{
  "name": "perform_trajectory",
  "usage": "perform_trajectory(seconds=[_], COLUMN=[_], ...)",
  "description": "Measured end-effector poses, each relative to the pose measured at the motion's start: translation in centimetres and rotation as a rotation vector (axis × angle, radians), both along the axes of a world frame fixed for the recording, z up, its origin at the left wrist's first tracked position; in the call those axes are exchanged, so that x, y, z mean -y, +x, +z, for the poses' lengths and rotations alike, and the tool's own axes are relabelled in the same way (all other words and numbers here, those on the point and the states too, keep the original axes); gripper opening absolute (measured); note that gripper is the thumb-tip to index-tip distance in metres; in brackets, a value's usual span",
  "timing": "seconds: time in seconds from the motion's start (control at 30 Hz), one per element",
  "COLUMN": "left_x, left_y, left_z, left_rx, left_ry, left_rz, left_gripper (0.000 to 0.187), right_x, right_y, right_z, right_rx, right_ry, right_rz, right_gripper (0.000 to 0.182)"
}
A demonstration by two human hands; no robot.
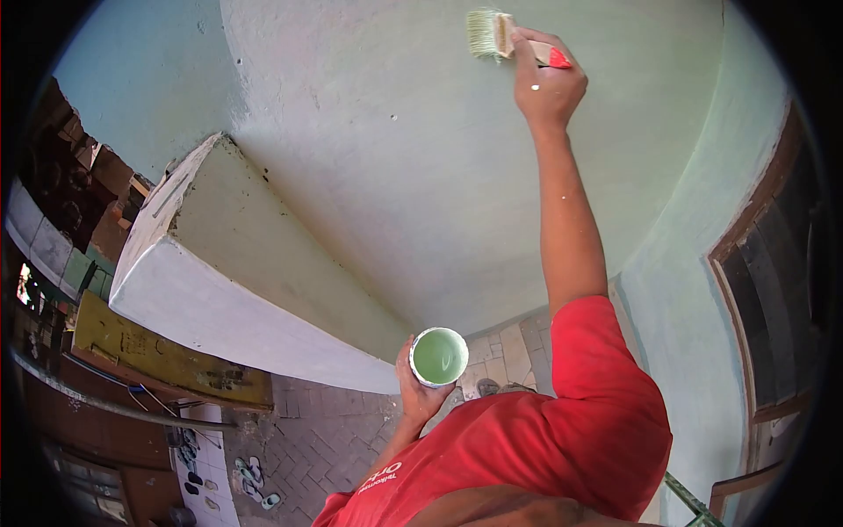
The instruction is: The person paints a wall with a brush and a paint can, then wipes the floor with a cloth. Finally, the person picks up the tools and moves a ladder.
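Note:
High on the wall (378,167), my right hand (553,92) grips a paintbrush (502,37) by its handle, which ends in a red tip. The pale bristles point left and lie right at the wall surface. My right arm is stretched up, with a white paint spot on the hand. Low in front of my body, my left hand (417,391) is wrapped round a white paint cup (438,330). Light green paint (435,358) shows inside it. The wall is pale green on the right and whitish further left.
A white ledge-like block (255,299) juts from the wall at left. To the right is a window with a wooden frame (733,290). Below are paving bricks (307,430), several sandals (250,474) and a yellow board (158,347). A green bar (689,496) stands at the bottom right.

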State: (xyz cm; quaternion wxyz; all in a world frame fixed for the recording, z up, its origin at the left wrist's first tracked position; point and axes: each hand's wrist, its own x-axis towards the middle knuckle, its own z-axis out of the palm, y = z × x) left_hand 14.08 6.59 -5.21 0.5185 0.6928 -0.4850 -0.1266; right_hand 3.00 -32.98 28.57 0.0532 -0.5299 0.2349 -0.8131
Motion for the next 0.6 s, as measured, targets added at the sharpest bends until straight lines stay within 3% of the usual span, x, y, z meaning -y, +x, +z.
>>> perform_trajectory(seconds=[0.1, 0.17, 0.23, 0.27, 0.4, 0.47, 0.5, 0.53, 0.6], left_x=[-1.6, -2.2, -2.3, -2.2, -1.7, -1.4, -1.4, -1.3, -1.1], left_y=[0.5, 0.9, 1.4, 1.6, 2.1, 2.5, 2.6, 2.6, 2.7], left_z=[0.7, 0.5, -0.2, -0.6, -0.2, 0.1, 0.1, 0.1, -0.2], left_rx=[0.060, 0.107, 0.044, 0.044, 0.016, 0.042, 0.046, 0.050, 0.032], left_ry=[0.031, 0.045, 0.045, 0.046, 0.019, 0.009, 0.018, 0.027, 0.027], left_rz=[0.071, 0.107, 0.112, 0.110, 0.089, 0.095, 0.100, 0.104, 0.096], left_gripper=[0.110, 0.110, 0.109, 0.109, 0.107, 0.107, 0.107, 0.107, 0.106], right_x=[4.5, 2.7, 2.0, 2.6, 2.0, 2.9, 1.9, 1.2, -0.6], right_y=[-7.4, -9.0, -9.3, -9.5, -6.5, -4.3, -2.7, -0.6, 5.3], right_z=[-0.1, 0.2, 0.1, -0.3, -1.0, -1.5, -1.5, -1.7, -2.4], right_rx=[0.032, 0.014, 0.452, 0.530, 0.668, 0.532, 0.342, 0.216, 0.009], right_ry=[0.161, 0.217, 0.195, 0.137, 0.035, -0.058, 0.024, 0.075, -0.159], right_rz=[-0.360, -0.368, 0.084, 0.215, 0.292, 0.053, -0.214, -0.225, -0.215], right_gripper=[0.017, 0.022, 0.029, 0.030, 0.029, 0.029, 0.026, 0.025, 0.027])
